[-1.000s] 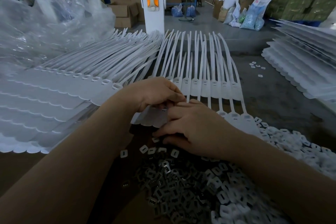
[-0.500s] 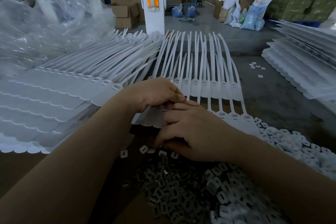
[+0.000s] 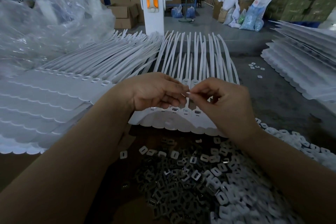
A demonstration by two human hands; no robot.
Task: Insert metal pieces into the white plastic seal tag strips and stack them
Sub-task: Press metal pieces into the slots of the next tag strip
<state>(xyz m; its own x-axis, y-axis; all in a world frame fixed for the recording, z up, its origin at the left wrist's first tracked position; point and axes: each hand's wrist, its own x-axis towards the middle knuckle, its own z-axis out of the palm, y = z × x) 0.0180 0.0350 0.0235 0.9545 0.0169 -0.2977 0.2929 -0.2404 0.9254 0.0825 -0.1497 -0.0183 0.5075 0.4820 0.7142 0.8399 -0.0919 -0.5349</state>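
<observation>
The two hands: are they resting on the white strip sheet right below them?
Apart. In the head view the left hand and right hand hover above the strip sheet, whose slots show clear beneath the fingers.

Bare table (image 3: 283, 100) right of strips (image 3: 190, 60); stacks (image 3: 45, 100) crowd left.

Your left hand (image 3: 156, 92) and right hand (image 3: 223, 102) cover the middle of the seal tag strip (image 3: 171, 122). The piece (image 3: 188, 93) pinched between your fingertips is too small to identify.
</observation>
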